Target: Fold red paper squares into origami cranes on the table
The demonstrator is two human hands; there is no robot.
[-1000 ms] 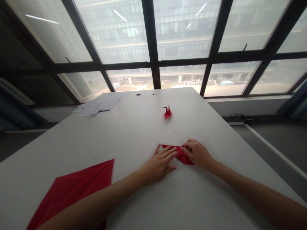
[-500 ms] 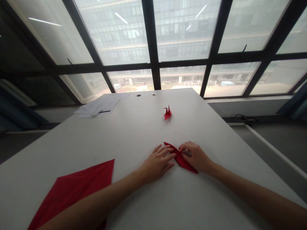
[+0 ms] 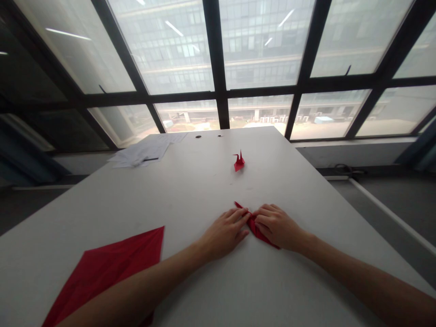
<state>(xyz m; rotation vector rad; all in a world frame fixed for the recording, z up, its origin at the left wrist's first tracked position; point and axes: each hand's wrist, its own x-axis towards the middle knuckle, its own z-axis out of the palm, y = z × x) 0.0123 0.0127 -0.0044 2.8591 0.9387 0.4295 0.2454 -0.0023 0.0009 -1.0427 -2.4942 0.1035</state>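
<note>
Between my hands a narrow folded strip of red paper (image 3: 258, 230) lies slanted on the white table, its far tip pointing up and left. My left hand (image 3: 226, 231) rests flat with its fingertips pressing on the upper part of the paper, the thumb apart and off it. My right hand (image 3: 277, 225) has its fingers curled down on the middle and lower part, covering much of it. The thumb of that hand is hidden. Beyond the hands stands a red origami crane (image 3: 239, 163).
A large red paper sheet (image 3: 112, 268) lies at the lower left, partly under my left forearm. White papers (image 3: 143, 152) with a dark pen (image 3: 151, 159) lie at the far left of the table (image 3: 190, 186). Windows (image 3: 259, 45) rise behind the table's far edge.
My right fingers have closed down over the paper, hiding more of it. The upper part of the strip looks narrower. My left hand has hardly moved.
</note>
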